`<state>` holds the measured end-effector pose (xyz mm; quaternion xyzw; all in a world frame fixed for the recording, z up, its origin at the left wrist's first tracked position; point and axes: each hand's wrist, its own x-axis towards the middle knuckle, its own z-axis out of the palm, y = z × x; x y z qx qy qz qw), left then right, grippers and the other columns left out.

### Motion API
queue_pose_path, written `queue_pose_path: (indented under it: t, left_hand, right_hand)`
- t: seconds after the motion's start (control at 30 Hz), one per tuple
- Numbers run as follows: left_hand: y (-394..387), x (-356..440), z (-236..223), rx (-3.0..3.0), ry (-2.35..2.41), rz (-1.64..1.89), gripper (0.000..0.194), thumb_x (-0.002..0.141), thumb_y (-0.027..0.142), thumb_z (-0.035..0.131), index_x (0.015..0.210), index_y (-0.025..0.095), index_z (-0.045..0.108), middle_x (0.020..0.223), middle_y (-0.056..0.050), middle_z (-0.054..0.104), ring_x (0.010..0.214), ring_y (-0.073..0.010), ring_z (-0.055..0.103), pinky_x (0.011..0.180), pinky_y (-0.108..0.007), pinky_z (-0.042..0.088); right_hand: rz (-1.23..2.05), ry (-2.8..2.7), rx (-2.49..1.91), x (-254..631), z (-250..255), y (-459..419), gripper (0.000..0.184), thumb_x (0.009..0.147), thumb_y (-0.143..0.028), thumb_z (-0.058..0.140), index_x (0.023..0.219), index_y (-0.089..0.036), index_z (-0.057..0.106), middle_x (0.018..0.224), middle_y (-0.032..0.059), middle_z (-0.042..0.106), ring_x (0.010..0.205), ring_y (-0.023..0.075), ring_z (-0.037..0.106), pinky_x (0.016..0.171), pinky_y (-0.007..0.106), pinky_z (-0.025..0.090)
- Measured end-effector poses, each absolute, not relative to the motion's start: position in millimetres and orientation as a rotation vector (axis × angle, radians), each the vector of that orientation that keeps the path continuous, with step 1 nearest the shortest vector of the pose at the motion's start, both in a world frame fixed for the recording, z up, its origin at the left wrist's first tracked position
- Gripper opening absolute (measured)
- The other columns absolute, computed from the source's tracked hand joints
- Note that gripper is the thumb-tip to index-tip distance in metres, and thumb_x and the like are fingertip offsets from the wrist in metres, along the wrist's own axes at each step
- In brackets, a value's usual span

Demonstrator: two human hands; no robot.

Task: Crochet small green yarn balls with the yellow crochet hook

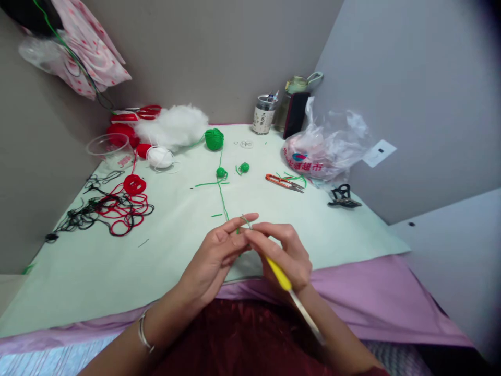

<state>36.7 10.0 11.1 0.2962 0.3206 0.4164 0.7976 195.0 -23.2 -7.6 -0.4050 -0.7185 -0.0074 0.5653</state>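
Observation:
My right hand (282,253) is closed around a crochet hook (280,272) with a yellow grip and a pale handle end. Its thin tip meets green yarn at the fingers of my left hand (219,248). That hand pinches the green yarn, with the index finger stretched out and a strand over it. What is worked between the fingertips is mostly hidden. From the left hand a green strand (223,201) runs up the table towards a green yarn ball (214,139). Two small green crocheted pieces (221,173) lie beyond my hands.
Tangled black yarn (84,213) and red yarn (134,185) lie at left, near a clear cup (111,151) and white stuffing (172,127). Orange thread snips (284,183), a plastic bag (324,149) and a black hair clip (343,197) are at right. A pen jar (263,116) stands behind.

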Motion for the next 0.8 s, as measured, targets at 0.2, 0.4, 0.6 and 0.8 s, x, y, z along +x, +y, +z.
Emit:
queue_pose_path:
  t: [0.2, 0.4, 0.6, 0.8]
  left_hand:
    - [14.1, 33.6, 14.1, 0.659, 0.707, 0.982, 0.032, 0.076, 0.024, 0.091, 0.108, 0.021, 0.085, 0.076, 0.003, 0.063, 0.065, -0.0073, 0.051, 0.082, -0.023, 0.050]
    - [6.7, 32.2, 9.2, 1.006, 0.799, 0.979, 0.031, 0.087, 0.032, 0.084, 0.118, 0.030, 0.083, 0.097, -0.002, 0.072, 0.093, -0.0177, 0.061, 0.087, -0.027, 0.046]
    - [7.4, 27.0, 5.5, 1.128, 0.867, 1.004, 0.029, 0.090, 0.028, 0.080, 0.119, 0.031, 0.082, 0.096, -0.001, 0.065, 0.087, -0.0161, 0.054, 0.083, -0.028, 0.042]
    - [6.3, 27.6, 8.0, 1.309, 0.957, 1.057, 0.035, 0.089, 0.014, 0.075, 0.118, 0.031, 0.080, 0.089, 0.002, 0.062, 0.076, -0.0129, 0.051, 0.081, -0.027, 0.043]
  right_hand:
    - [0.582, -1.245, -0.905, 194.9, -3.3, -14.2, 0.019, 0.104, -0.026, 0.061, 0.099, -0.024, 0.079, 0.088, 0.0045, 0.076, 0.068, 0.0154, 0.066, 0.061, 0.031, 0.056]
    - [0.758, -1.205, -0.912, 195.2, -10.6, -11.9, 0.016, 0.103, -0.029, 0.066, 0.099, -0.025, 0.081, 0.090, 0.0024, 0.079, 0.072, 0.0141, 0.066, 0.068, 0.029, 0.055]
    - [0.942, -1.116, -0.850, 201.6, -9.3, -11.3, 0.021, 0.106, -0.033, 0.061, 0.097, -0.023, 0.078, 0.091, 0.0027, 0.079, 0.071, 0.0129, 0.066, 0.070, 0.028, 0.055]
    - [0.715, -1.301, -0.961, 201.0, -3.0, -19.1, 0.021, 0.108, -0.024, 0.056, 0.100, -0.023, 0.075, 0.093, 0.0020, 0.078, 0.072, 0.0129, 0.069, 0.071, 0.028, 0.058]
